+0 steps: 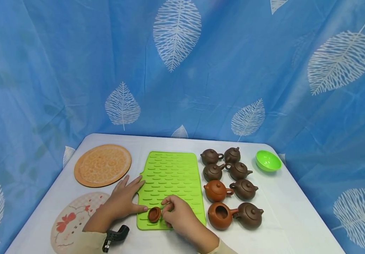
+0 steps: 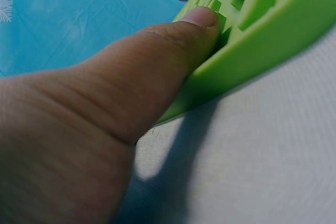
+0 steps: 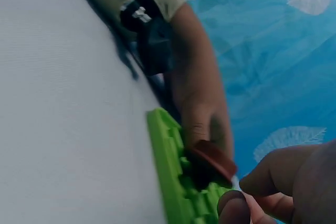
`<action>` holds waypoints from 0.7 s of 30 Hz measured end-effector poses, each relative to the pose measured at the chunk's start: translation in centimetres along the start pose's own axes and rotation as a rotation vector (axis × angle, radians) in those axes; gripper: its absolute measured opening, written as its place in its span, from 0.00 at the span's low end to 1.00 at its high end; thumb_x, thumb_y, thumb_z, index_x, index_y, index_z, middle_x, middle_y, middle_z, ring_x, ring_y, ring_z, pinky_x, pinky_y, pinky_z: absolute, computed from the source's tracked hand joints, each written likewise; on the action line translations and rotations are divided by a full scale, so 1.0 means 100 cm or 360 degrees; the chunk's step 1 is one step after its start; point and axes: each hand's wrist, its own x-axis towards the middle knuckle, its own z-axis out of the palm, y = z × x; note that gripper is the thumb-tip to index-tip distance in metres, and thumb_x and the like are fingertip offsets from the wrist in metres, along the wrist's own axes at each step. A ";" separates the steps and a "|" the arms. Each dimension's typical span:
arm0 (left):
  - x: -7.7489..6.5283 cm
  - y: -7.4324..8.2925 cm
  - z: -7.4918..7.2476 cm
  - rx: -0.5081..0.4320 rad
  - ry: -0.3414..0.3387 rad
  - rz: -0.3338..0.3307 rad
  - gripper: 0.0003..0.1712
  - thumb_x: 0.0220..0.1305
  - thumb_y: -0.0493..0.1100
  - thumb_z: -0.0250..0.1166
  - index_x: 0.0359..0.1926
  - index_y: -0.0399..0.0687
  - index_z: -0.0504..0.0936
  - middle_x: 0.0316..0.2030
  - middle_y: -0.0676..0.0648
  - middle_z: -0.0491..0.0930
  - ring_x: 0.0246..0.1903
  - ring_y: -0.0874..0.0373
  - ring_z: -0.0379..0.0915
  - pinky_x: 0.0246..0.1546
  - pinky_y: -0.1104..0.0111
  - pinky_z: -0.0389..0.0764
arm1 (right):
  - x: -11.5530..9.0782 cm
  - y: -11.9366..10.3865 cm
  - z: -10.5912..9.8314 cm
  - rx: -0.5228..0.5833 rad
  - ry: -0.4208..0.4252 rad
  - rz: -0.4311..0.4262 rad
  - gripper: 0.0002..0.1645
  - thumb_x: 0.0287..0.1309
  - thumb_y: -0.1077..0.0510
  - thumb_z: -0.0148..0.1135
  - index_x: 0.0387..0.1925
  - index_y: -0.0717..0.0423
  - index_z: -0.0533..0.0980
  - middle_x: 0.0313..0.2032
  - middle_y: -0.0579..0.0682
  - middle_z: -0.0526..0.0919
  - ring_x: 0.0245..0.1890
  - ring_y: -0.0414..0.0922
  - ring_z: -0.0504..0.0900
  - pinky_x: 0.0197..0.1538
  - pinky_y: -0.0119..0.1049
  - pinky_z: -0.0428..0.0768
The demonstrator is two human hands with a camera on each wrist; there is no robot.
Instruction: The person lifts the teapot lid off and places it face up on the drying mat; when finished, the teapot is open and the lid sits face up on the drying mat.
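A reddish-brown teapot lid (image 1: 154, 214) lies on the near left part of the green ridged mat (image 1: 172, 180), its hollow underside showing. My right hand (image 1: 179, 215) is just right of it, fingers bent; in the right wrist view a small gap separates the fingertips from the lid (image 3: 218, 158). My left hand (image 1: 123, 199) spreads over the mat's left edge, its thumb (image 2: 194, 30) resting on the rim close to the lid. Right of the mat stands a lidless reddish-brown teapot (image 1: 214, 220) with its round opening uncovered.
Beyond the lidless pot stand another reddish-brown teapot (image 1: 215, 191) and several dark brown teapots (image 1: 245, 189), close together. A green bowl (image 1: 268, 161) sits at the far right. On the left are an orange round mat (image 1: 103, 165) and a pale printed round mat (image 1: 71, 220).
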 end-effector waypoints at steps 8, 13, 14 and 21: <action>0.000 0.000 -0.001 -0.0003 0.0005 0.0023 0.65 0.45 0.76 0.78 0.79 0.51 0.68 0.82 0.47 0.56 0.81 0.29 0.35 0.75 0.29 0.44 | -0.008 -0.016 -0.029 -0.0120 -0.0009 -0.0159 0.17 0.66 0.61 0.66 0.55 0.58 0.78 0.39 0.48 0.83 0.28 0.41 0.77 0.28 0.33 0.77; -0.001 0.001 0.000 -0.0012 -0.0007 0.0030 0.66 0.44 0.76 0.78 0.79 0.51 0.68 0.82 0.47 0.57 0.81 0.28 0.35 0.76 0.30 0.43 | -0.021 -0.023 -0.058 -0.0227 0.0034 -0.0238 0.15 0.68 0.59 0.65 0.54 0.58 0.79 0.40 0.48 0.83 0.33 0.43 0.80 0.33 0.33 0.79; -0.001 0.001 0.001 -0.0013 -0.0010 0.0029 0.66 0.44 0.76 0.78 0.79 0.51 0.68 0.82 0.47 0.57 0.81 0.28 0.35 0.76 0.30 0.43 | -0.025 -0.024 -0.064 -0.0237 0.0042 -0.0243 0.14 0.68 0.59 0.65 0.53 0.57 0.79 0.40 0.48 0.83 0.35 0.44 0.81 0.34 0.33 0.80; 0.000 -0.001 0.001 0.0000 0.0007 0.0037 0.65 0.44 0.76 0.78 0.78 0.51 0.68 0.82 0.47 0.57 0.81 0.28 0.36 0.75 0.29 0.44 | -0.048 -0.025 -0.105 -0.0312 0.0229 -0.0279 0.10 0.67 0.61 0.68 0.49 0.54 0.80 0.40 0.51 0.83 0.39 0.47 0.83 0.40 0.33 0.84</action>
